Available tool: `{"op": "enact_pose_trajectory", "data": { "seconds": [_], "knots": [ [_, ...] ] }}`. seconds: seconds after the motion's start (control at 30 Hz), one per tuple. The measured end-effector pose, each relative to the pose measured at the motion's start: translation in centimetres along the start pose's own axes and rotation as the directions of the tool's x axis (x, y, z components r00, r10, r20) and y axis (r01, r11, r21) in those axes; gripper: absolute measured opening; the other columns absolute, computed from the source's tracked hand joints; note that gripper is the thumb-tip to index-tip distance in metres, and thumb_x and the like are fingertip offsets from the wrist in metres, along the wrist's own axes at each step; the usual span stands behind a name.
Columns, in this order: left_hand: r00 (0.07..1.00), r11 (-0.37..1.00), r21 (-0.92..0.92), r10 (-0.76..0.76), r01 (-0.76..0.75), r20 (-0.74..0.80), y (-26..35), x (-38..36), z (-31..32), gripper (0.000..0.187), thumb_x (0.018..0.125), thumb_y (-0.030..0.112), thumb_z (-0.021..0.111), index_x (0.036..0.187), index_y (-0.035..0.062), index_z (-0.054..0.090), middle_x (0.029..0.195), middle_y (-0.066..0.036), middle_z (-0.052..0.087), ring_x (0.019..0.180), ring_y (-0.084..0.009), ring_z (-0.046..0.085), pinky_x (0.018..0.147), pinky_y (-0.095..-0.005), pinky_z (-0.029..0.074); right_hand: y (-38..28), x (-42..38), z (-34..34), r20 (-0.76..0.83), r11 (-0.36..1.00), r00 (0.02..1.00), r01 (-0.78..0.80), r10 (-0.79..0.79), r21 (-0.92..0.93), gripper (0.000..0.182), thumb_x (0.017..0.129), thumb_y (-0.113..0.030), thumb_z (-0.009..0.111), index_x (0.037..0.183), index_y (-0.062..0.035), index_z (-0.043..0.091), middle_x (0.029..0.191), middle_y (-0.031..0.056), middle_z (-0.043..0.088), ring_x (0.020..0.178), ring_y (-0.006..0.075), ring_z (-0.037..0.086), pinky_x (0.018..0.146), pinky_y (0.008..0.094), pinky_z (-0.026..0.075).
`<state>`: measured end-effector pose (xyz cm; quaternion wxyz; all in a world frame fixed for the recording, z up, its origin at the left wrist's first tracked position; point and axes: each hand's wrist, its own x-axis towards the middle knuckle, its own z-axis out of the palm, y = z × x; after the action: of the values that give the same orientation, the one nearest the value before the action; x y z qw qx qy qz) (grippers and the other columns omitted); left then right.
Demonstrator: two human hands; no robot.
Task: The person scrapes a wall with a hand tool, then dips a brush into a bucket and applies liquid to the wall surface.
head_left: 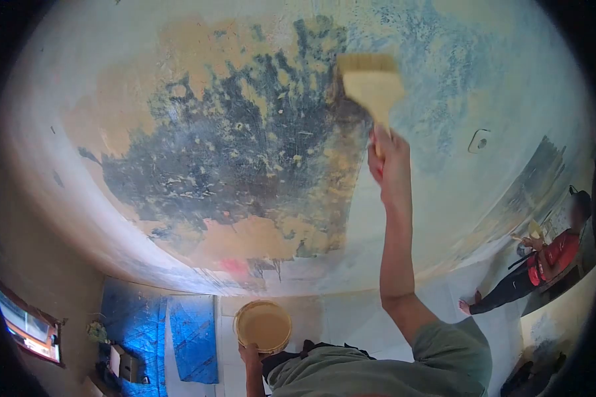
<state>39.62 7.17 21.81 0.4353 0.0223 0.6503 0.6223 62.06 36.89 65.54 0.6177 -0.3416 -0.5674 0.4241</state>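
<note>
My right hand is raised to the wall with its fingers wrapped round the handle of a wide paintbrush. The bristles point up and meet the wall, or nearly so, at the right edge of a dark, flaking patch; the brush is slightly blurred. Low and in front of my body, my left hand grips the near rim of a round bucket. Light tan paint or a similar liquid shows inside the bucket. Most of the left fingers are hidden.
A wall socket sits right of the brush. At far right a person in a red top holds something pale. Blue sheets lie on the light tiled floor at lower left, near a box. A window is at far left.
</note>
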Motion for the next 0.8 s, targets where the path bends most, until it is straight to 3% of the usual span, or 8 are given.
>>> {"op": "enact_pose_trajectory", "data": {
  "seconds": [0.2, 0.33, 0.4, 0.47, 0.6, 0.67, 0.77, 0.8],
  "knots": [
    [0.997, 0.981, -0.188, 0.051, -0.041, 0.049, -1.8, 0.3, 0.5, 0.039, 0.079, 0.012, 0.051, 0.116, 0.0035, 0.041, 0.091, -0.019, 0.056, 0.062, -0.0339, 0.063, 0.043, -0.0437, 0.057, 4.5, 3.5, 2.0, 0.003, 0.980, 0.996, 0.084, -0.086, 0.182, 0.035, 0.089, -0.040, 0.049, 0.071, -0.0113, 0.043, 0.046, -0.0067, 0.028, 0.033, 0.0028, 0.021, 0.032, 0.0214, 0.011],
    [0.998, 0.992, -0.121, -0.028, 0.021, -0.060, -1.3, -0.5, 0.5, 0.039, 0.077, 0.010, 0.052, 0.113, 0.0023, 0.041, 0.088, -0.018, 0.056, 0.061, -0.0327, 0.063, 0.042, -0.0422, 0.057, 12.9, -1.2, 1.3, -0.030, 0.947, 0.987, -0.143, 0.158, 0.286, 0.038, 0.085, -0.044, 0.054, 0.068, -0.0111, 0.044, 0.047, -0.0066, 0.030, 0.033, 0.0032, 0.023, 0.030, 0.0210, 0.013],
    [0.997, 0.980, -0.190, 0.063, -0.055, 0.039, -2.6, -0.1, -0.9, 0.041, 0.076, 0.012, 0.054, 0.114, 0.0034, 0.042, 0.088, -0.017, 0.057, 0.061, -0.0313, 0.062, 0.043, -0.0401, 0.057, 17.9, -4.3, 1.2, -0.082, 0.946, 0.969, -0.206, 0.232, 0.251, 0.040, 0.084, -0.046, 0.056, 0.067, -0.0109, 0.045, 0.046, -0.0063, 0.032, 0.032, 0.0033, 0.026, 0.029, 0.0209, 0.015],
    [1.000, 0.988, -0.152, 0.020, -0.021, -0.006, -3.8, 1.0, -1.8, 0.053, 0.068, 0.003, 0.045, 0.121, 0.0036, 0.040, 0.101, -0.015, 0.052, 0.075, -0.0294, 0.061, 0.050, -0.0407, 0.057, 22.0, -8.1, 0.7, -0.094, 0.910, 0.928, -0.326, 0.359, 0.255, 0.037, 0.086, -0.041, 0.055, 0.067, -0.0103, 0.046, 0.046, -0.0054, 0.033, 0.032, 0.0037, 0.027, 0.029, 0.0210, 0.016],
    [0.996, 0.997, -0.014, 0.082, -0.082, 0.020, -3.8, 0.3, -2.9, 0.049, 0.073, 0.009, 0.048, 0.121, 0.0037, 0.041, 0.099, -0.014, 0.054, 0.072, -0.0256, 0.061, 0.050, -0.0367, 0.055, 33.2, -16.8, -3.1, -0.156, 0.871, 0.858, -0.489, 0.490, 0.046, 0.034, 0.087, -0.037, 0.052, 0.066, -0.0111, 0.045, 0.045, -0.0044, 0.034, 0.031, 0.0052, 0.027, 0.028, 0.0225, 0.017],
    [0.998, 0.998, 0.015, 0.057, -0.057, -0.013, -2.9, -0.7, -3.0, 0.051, 0.072, 0.008, 0.046, 0.122, 0.0041, 0.040, 0.100, -0.015, 0.054, 0.072, -0.0270, 0.062, 0.051, -0.0381, 0.056, 38.2, -20.7, -5.8, -0.184, 0.729, 0.747, -0.665, 0.639, -0.164, 0.032, 0.086, -0.033, 0.049, 0.064, -0.0113, 0.045, 0.045, -0.0029, 0.034, 0.030, 0.0074, 0.028, 0.028, 0.0245, 0.019],
    [0.997, 0.999, -0.043, 0.020, -0.023, -0.075, -1.2, -2.2, -2.5, 0.056, 0.068, 0.006, 0.045, 0.124, 0.0049, 0.038, 0.100, -0.017, 0.054, 0.075, -0.0312, 0.062, 0.052, -0.0402, 0.057, 42.1, -24.6, -8.8, -0.208, 0.451, 0.440, -0.893, 0.873, 0.003, 0.033, 0.084, -0.035, 0.049, 0.060, -0.0122, 0.043, 0.044, -0.0022, 0.035, 0.030, 0.0087, 0.030, 0.028, 0.0258, 0.020],
    [0.998, 0.999, -0.048, -0.001, -0.002, -0.065, -1.3, -2.2, -3.0, 0.052, 0.071, 0.009, 0.048, 0.121, 0.0040, 0.038, 0.101, -0.019, 0.054, 0.073, -0.0322, 0.063, 0.050, -0.0414, 0.058, 42.1, -25.5, -9.5, -0.206, 0.432, 0.423, -0.902, 0.883, -0.001, 0.033, 0.084, -0.035, 0.049, 0.060, -0.0122, 0.043, 0.044, -0.0022, 0.035, 0.030, 0.0087, 0.030, 0.028, 0.0258, 0.020]
  ]
}}
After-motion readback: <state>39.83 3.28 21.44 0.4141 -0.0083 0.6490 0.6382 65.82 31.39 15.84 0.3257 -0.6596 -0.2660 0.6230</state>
